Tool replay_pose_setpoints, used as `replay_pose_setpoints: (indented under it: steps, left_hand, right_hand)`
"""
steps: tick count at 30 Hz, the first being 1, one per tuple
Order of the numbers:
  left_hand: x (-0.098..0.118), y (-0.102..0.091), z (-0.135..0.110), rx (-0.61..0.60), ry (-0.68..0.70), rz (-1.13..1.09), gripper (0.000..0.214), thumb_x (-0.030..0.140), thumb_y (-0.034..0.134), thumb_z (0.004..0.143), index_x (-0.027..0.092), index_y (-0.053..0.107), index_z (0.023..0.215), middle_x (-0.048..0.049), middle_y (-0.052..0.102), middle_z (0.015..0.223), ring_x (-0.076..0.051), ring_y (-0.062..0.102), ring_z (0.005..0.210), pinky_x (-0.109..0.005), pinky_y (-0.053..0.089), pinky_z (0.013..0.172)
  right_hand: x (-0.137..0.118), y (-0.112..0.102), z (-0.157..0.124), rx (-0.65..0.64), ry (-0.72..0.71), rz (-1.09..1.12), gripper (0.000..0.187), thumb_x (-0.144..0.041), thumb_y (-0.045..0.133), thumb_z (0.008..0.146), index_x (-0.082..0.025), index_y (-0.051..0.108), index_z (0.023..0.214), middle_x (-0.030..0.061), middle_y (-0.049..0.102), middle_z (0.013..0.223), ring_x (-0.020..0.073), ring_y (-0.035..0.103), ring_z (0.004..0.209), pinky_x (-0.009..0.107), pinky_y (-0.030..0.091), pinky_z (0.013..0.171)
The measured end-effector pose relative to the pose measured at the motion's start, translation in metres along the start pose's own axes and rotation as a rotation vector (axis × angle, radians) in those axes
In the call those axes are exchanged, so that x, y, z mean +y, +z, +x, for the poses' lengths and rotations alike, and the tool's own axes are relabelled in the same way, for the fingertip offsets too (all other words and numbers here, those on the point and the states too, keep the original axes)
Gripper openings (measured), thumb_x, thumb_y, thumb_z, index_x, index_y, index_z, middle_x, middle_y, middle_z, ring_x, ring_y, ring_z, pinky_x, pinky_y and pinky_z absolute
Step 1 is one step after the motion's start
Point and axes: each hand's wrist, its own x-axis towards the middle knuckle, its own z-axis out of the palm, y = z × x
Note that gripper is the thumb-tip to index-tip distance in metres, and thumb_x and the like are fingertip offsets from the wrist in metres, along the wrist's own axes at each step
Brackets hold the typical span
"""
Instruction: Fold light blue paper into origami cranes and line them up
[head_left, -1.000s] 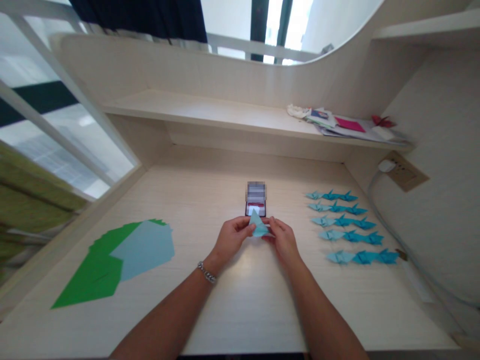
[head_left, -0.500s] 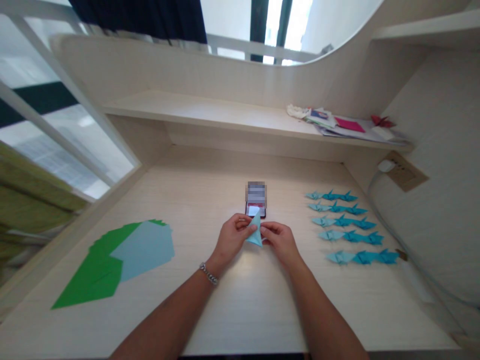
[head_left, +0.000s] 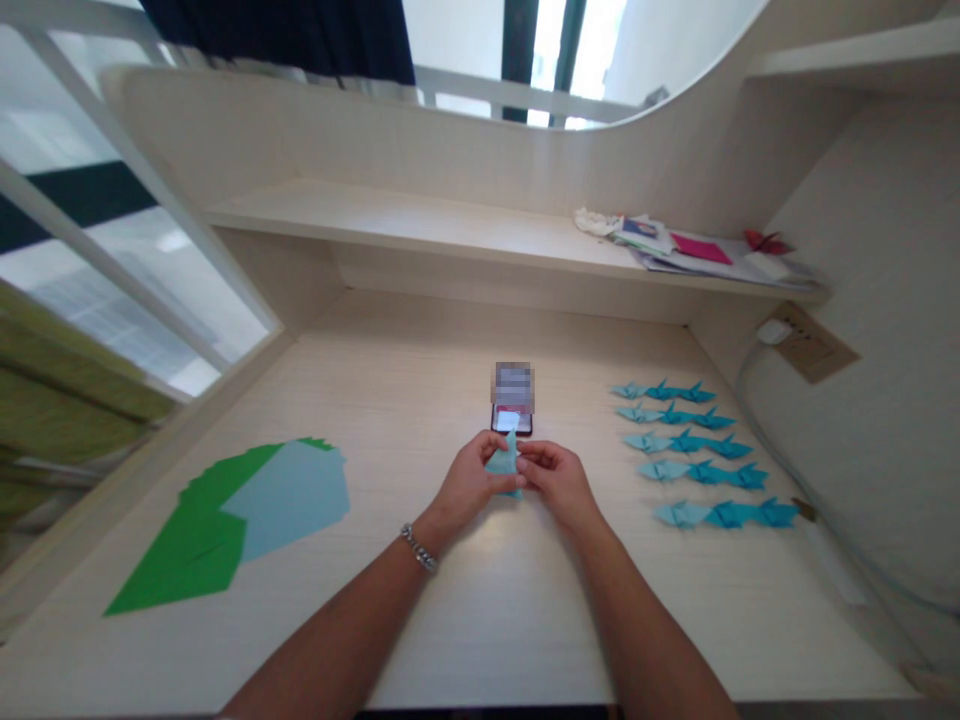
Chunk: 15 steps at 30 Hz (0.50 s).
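Note:
A small folded piece of light blue origami paper (head_left: 502, 461) is held up above the desk, between both hands. My left hand (head_left: 474, 478) grips it from the left, its thumb across the lower part and the fingers behind. On the right edge, my right hand (head_left: 556, 474) pinches it between thumb and fingertips. Part of the paper is hidden by the fingers. Just beyond the hands a phone (head_left: 513, 400) lies on the desk, its screen lit and partly blurred out.
Rows of blue folded paper cranes (head_left: 703, 470) stand on the right. Green sheets (head_left: 202, 545) and pale blue sheets (head_left: 296, 495) lie fanned out on the left. A shelf (head_left: 450, 228) with papers runs along the back. A plug (head_left: 772, 332) sits in the right wall socket.
The folded paper has turned and now shows a narrower face at the right. My left thumb has moved down to its lower part. The desk items have not moved.

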Motion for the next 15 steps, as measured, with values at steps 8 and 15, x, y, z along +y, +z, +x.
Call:
replay_pose_setpoints:
  steps: [8,15]
  left_hand:
    - [0.0008,-0.0008,0.0002,-0.042,0.035,0.039,0.041,0.024,0.075,0.064,0.017,0.049,0.094,-0.0037,0.062,0.09,-0.016,0.061,0.079,-0.026,0.05,0.065]
    - [0.0069,-0.0039,-0.0005,-0.062,0.01,-0.124,0.048,0.024,0.068,0.073,0.019,0.047,0.115,-0.0129,0.053,0.124,-0.022,0.06,0.1,-0.036,0.05,0.083]
  right_hand:
    - [-0.0014,-0.0033,0.0015,0.075,0.004,-0.007,0.041,-0.03,0.078,0.055,-0.017,0.066,0.092,0.0014,0.066,0.072,0.0126,0.059,0.058,0.023,0.044,0.053]
    - [-0.0037,-0.0019,0.0036,0.273,-0.085,0.053,0.038,-0.031,0.076,0.059,-0.018,0.064,0.093,0.0001,0.065,0.072,0.0123,0.058,0.06,0.023,0.045,0.053]
